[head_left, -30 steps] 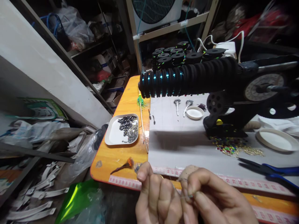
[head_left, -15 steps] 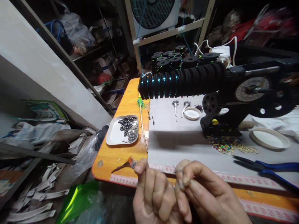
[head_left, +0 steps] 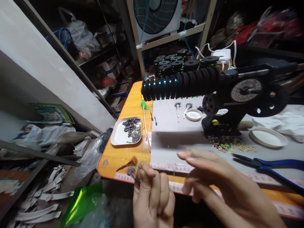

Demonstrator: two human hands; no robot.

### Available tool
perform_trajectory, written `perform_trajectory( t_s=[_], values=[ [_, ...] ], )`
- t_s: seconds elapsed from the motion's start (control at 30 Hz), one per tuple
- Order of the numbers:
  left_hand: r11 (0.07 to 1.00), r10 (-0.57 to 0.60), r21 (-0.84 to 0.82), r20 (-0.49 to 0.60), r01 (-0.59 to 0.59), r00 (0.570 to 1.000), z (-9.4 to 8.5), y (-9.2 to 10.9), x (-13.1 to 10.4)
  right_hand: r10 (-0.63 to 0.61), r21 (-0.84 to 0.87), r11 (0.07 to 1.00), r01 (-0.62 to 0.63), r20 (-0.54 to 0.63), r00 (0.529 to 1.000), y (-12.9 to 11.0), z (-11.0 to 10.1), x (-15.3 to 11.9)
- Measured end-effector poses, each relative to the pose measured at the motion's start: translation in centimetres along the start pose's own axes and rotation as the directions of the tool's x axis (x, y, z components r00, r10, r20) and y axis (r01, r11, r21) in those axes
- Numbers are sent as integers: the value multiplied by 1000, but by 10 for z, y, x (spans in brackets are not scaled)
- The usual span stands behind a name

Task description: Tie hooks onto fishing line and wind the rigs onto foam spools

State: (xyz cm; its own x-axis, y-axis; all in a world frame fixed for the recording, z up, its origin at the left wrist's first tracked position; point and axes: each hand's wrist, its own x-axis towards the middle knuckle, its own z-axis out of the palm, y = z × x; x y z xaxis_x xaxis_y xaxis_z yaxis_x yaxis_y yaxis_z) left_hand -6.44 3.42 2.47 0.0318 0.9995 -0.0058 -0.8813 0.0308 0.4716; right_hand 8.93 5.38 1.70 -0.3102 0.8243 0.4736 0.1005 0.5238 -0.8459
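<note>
My left hand [head_left: 154, 193] is closed at the table's front edge, thumb and forefinger pressed together. A tiny glint shows at its fingertips, too small to name. To its right, my right hand [head_left: 213, 180] is apart from it, fingers loosely spread and nothing visible in them. Just left of my left hand lies a dark-stemmed bundle with an orange tip [head_left: 133, 160], and beside it a blue-grey bristly tuft [head_left: 131, 172]. Blue-handled pliers [head_left: 266, 166] rest to the right of my right hand.
A black winding device with a ridged roller [head_left: 180, 83] spans the table. A white tray [head_left: 116, 136] holds small metal parts. Colourful beads [head_left: 223, 145] lie near a round white dish [head_left: 268, 137]. Black spools [head_left: 177, 64] stand behind, and a measuring tape [head_left: 163, 166] runs along the front.
My hands have come apart: the right moved away to the right and its fingers opened. My left hand stays closed, its fingertips turned. The view shifted slightly.
</note>
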Motion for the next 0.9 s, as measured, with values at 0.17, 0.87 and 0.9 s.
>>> perform_trajectory(
  t_s=[0.17,0.87,0.9],
  values=[
    [1000,-5,9,-35,5,999,4,2,-3,-238,-230,936,267,146,960,3,2,22],
    [984,147,127,-178,-126,973,8,12,0,-379,-522,748,410,172,909,17,-8,10],
    [983,151,133,-173,-129,973,8,13,0,-380,-512,754,412,172,909,14,-6,12]
  ],
)
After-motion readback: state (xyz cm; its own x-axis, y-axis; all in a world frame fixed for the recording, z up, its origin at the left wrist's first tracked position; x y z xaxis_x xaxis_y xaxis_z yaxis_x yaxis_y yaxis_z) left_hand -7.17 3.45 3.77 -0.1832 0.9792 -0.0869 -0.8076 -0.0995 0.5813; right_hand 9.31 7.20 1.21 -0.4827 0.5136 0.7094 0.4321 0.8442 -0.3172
